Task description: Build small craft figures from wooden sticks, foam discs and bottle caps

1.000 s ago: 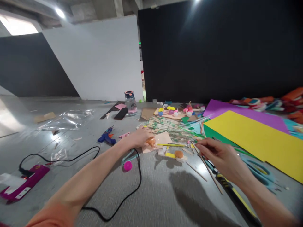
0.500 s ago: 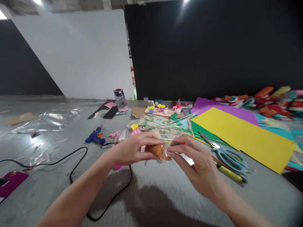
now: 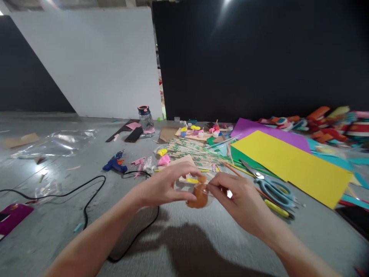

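Note:
A small clear plastic bag with an orange-brown lump, perhaps clay, inside (image 3: 198, 197) is in front of me, raised over the grey table. My right hand (image 3: 240, 192) pinches the bag's right edge between thumb and fingertips. My left hand (image 3: 164, 184) curves around the left side of it, fingers and thumb apart. The left thumb tip lies against the lump's left edge. A smaller orange-brown bit (image 3: 202, 179) shows near the left fingertips; whether they touch it I cannot tell. Behind the hands lie wooden sticks in green-printed wrappers (image 3: 190, 148).
Blue-handled scissors (image 3: 276, 192) and a yellow cutter (image 3: 278, 209) lie right, beside yellow card (image 3: 294, 165). A blue glue gun (image 3: 114, 163) and its black cable (image 3: 95, 196) are left. A water bottle (image 3: 146, 121) stands at the back. Pink (image 3: 163, 160) and yellow (image 3: 162, 152) lumps lie mid-table.
The lump in its bag has turned and swung slightly down. My left fingers have loosened and spread from it, while my right fingers have closed on the bag's edge.

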The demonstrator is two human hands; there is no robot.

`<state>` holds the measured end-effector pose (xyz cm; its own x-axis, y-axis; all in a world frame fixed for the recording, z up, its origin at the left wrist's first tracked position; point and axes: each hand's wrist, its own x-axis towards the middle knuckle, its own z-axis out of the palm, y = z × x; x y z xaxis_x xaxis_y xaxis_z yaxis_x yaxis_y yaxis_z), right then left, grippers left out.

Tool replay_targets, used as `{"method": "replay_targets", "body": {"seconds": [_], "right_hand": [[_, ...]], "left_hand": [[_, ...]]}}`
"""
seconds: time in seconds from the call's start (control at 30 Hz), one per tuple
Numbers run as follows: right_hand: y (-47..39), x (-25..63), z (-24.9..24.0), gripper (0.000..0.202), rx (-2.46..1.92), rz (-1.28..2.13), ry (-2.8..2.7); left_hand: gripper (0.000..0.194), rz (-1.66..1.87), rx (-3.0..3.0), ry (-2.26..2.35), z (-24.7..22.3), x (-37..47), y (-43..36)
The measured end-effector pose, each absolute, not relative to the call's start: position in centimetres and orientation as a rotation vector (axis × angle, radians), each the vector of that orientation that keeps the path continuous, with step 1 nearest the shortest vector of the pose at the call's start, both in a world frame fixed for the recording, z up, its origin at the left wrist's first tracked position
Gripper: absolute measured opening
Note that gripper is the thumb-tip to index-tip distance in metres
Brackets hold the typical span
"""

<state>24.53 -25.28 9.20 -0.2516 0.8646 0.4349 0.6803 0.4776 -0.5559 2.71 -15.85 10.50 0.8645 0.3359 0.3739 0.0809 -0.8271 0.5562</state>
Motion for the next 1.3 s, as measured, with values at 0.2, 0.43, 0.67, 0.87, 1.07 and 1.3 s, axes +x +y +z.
{"method": "replay_targets", "body": {"seconds": [0.2, 0.43, 0.67, 0.87, 1.07, 1.3], "right_hand": [[-25.8, 24.5, 9.5, 0.028, -1.393, 0.431, -1.929], [-25.9, 24.5, 9.8, 0.031, -1.415, 0.622, -1.895], [-25.6, 24.7, 9.2, 0.029, -1.562, 0.559, -1.855], [-25.1, 24.7, 8.7, 0.03, -1.611, 0.382, -1.807], [-24.5, 26.4, 9.0, 0.023, -1.283, 0.678, -1.778], [-24.4, 25.3, 8.4, 0.034, -1.032, 0.952, -1.789]], "left_hand": [[0.012, 1.02, 3.023, 0.244, 9.8, 3.7, -18.3], [0.012, 0.925, 3.232, 0.382, 9.3, 4.6, -19.9], [0.015, 0.778, 3.243, 0.301, 9.3, 4.6, -20.3], [0.014, 0.698, 3.227, 0.385, 9.1, 4.4, -20.0], [0.015, 0.966, 2.908, 0.387, 9.5, 3.9, -19.4], [0.009, 1.302, 2.707, 0.361, 9.1, 3.3, -18.8]]}}
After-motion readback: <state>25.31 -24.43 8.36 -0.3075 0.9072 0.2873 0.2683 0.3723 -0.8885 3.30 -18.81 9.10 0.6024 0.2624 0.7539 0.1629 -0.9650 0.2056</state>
